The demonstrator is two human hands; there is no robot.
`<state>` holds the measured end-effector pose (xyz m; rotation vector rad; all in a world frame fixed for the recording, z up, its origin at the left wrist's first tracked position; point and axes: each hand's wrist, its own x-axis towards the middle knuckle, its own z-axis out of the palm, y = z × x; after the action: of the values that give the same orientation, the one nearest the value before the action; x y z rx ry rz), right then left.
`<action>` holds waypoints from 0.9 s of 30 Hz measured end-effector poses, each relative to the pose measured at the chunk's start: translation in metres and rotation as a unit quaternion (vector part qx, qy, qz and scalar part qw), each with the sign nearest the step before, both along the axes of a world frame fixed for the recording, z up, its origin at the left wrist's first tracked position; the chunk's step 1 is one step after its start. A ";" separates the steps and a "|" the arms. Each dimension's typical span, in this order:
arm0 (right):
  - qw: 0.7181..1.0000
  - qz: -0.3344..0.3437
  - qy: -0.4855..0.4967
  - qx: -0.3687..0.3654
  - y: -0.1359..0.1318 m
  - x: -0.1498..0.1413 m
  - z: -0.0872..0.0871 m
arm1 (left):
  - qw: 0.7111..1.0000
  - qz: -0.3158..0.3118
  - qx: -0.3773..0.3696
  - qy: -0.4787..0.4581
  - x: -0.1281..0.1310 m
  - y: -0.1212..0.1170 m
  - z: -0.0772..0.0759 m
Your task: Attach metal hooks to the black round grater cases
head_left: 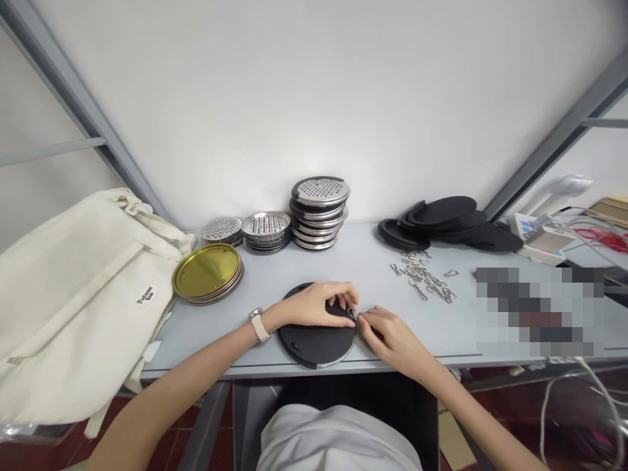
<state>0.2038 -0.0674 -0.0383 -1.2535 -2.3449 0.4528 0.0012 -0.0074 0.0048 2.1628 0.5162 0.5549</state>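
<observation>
A round black disc (318, 343) with a thin metal rim and small slots lies flat at the front edge of the table. My left hand (318, 304) lies across its top, fingers curled and thumb and fingertips closed around a small silver snap hook (352, 314) at the disc's right edge. From the right, my right hand (385, 333) pinches the same hook's outer end, its fingertips close to those of my left. Whether the hook passes through a slot in the disc is hidden by my fingers.
Loose snap hooks (426, 278) lie right of centre, before a heap of black covers (444, 219). Along the wall stand perforated grater discs (267, 226) and a taller stack (318, 216). Gold lids (209, 271) and a cream bag (88, 294) are at left.
</observation>
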 end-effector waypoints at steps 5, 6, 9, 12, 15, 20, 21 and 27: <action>1.000 0.003 -0.003 0.002 0.000 0.000 0.001 | 1.000 0.000 -0.017 0.004 0.000 0.001 -0.001; 1.000 0.004 -0.004 0.003 0.001 0.000 0.001 | 1.000 0.000 -0.018 0.004 0.000 0.002 -0.002; 1.000 0.003 -0.003 0.005 0.001 -0.001 0.002 | 1.000 -0.001 -0.020 0.003 0.000 0.002 -0.001; 1.000 0.001 0.000 0.008 0.000 -0.001 0.003 | 1.000 -0.004 -0.025 0.000 0.000 0.001 -0.001; 1.000 0.001 0.000 0.011 0.000 -0.001 0.003 | 0.999 -0.006 -0.032 -0.003 0.000 0.001 0.000; 1.000 0.001 -0.005 0.013 0.000 -0.001 0.002 | 0.999 -0.010 -0.038 -0.007 -0.001 0.001 -0.001; 1.000 0.000 -0.007 0.014 0.000 -0.001 0.001 | 0.999 -0.011 -0.037 -0.009 -0.001 0.001 -0.001; 1.000 -0.009 -0.013 0.022 -0.001 -0.001 -0.001 | 0.999 -0.020 -0.036 -0.015 0.000 0.003 -0.003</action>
<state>0.2028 -0.0680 -0.0397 -1.2655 -2.3499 0.3785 0.0013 -0.0046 0.0018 2.0892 0.4673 0.5385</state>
